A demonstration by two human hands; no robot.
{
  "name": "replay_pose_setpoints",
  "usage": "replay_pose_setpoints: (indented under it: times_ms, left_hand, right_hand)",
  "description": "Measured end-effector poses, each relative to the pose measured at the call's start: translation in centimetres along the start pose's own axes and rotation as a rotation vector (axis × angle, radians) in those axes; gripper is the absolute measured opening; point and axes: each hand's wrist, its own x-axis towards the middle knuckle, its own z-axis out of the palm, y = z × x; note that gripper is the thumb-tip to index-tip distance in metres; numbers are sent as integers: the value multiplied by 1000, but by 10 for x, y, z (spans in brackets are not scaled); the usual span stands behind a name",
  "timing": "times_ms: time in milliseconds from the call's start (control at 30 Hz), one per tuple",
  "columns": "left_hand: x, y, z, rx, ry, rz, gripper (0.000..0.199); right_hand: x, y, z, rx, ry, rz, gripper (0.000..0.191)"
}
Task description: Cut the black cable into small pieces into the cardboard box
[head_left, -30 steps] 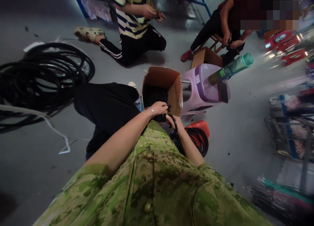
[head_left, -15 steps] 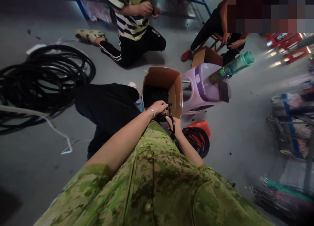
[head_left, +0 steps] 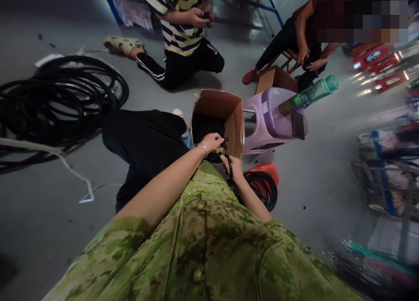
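My left hand (head_left: 211, 142), a bracelet at its wrist, is closed in a pinch over an open cardboard box (head_left: 235, 118). At its fingertips is a small dark piece (head_left: 226, 139), too small to name. My right hand (head_left: 233, 165) is closed around what look like black scissors (head_left: 228, 155), their narrow end pointing up at the left fingertips. Many small black pieces (head_left: 209, 125) lie in the box beneath my hands.
Right of the box stands a purple stool (head_left: 273, 113) bearing a green bottle (head_left: 309, 95) and a dark phone-like slab (head_left: 298, 125). Black hose coils (head_left: 81, 87) lie left; another coil (head_left: 266, 189) lies right, by red plastic (head_left: 273, 172). Two people (head_left: 183, 35) work ahead.
The view has shifted slightly. My hands stay together over the box, and the dark piece at my left fingertips shows less. The co-worker in stripes has brought their hands closer together.
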Motion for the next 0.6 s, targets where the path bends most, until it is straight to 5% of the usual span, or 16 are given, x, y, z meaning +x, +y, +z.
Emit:
replay_pose_setpoints:
  times_ms: [200, 600]
  left_hand:
    - [-4, 5, -1, 100, -89, 34, 15]
    - [-8, 7, -4, 112, -135, 72, 15]
  right_hand:
    - [11, 1, -4, 199, -139, 9, 54]
    - [11, -1, -7, 198, -155, -14, 54]
